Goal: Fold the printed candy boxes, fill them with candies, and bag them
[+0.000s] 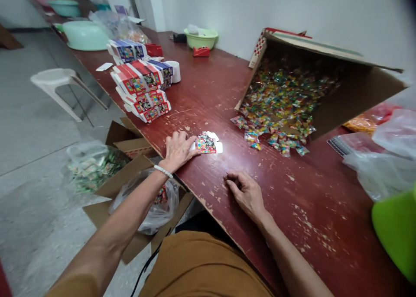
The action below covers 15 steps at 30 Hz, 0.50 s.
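Note:
A small printed carton [206, 146], red and multicoloured with white end flaps, lies on the red table near its front edge. My left hand [179, 149], a beaded bracelet at its wrist, has its thumb and fingers closed about the carton's left end. To the right and nearer me, my right hand [244, 192] rests on the table, apart from the carton. Its fingers are curled in towards the thumb, and nothing shows between them. Beyond it, small wrapped candies [276, 102] spill from a tipped cardboard box [352, 91] onto the tabletop.
Stacked red cartons [139, 78] and blue cartons [128, 51] stand at the left. Behind are a green basin [201, 39] and a red tape dispenser [201, 52]. Plastic bags [386, 163] lie right. Below are an open cardboard box [104, 212] and a white stool [53, 77].

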Each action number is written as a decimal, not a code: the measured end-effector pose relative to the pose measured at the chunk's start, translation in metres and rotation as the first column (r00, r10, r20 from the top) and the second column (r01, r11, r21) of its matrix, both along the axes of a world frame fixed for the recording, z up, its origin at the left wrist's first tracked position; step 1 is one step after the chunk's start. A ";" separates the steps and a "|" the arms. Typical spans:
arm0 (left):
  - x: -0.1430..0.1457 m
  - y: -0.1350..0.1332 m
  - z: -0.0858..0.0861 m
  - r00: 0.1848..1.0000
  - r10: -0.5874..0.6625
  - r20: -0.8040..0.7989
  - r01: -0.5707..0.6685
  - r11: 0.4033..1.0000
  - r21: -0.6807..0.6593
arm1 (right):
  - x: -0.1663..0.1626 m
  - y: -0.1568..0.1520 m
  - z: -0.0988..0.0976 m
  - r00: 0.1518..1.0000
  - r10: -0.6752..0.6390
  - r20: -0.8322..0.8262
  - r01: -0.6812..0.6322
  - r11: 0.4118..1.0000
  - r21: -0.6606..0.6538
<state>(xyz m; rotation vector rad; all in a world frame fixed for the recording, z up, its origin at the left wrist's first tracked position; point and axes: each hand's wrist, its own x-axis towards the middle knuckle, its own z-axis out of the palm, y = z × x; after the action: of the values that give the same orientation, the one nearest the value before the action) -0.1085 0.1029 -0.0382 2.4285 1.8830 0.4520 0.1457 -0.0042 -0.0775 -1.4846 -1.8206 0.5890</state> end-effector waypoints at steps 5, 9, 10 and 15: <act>0.003 -0.002 0.002 0.850 0.099 0.517 -0.043 0.992 -0.119 | 0.000 0.008 0.005 0.977 -0.084 -0.196 0.059 0.990 -0.130; 0.012 -0.022 0.005 0.740 0.124 0.662 0.034 0.975 -0.221 | -0.004 0.016 0.018 0.781 -0.291 -0.553 0.082 0.925 -0.371; 0.015 -0.031 0.007 0.714 0.121 0.690 0.075 0.966 -0.247 | -0.006 0.017 0.022 0.714 -0.308 -0.629 0.057 0.921 -0.385; 0.029 -0.081 0.022 0.344 0.304 0.888 0.599 0.657 -0.457 | -0.017 0.009 0.041 0.586 -0.197 -0.786 -0.086 0.949 -0.302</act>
<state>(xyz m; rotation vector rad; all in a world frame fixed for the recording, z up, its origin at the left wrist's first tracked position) -0.0798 0.0222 -0.0162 1.1947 0.8993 0.6715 0.1290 0.0048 -0.0368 -1.1310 -0.9566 1.3238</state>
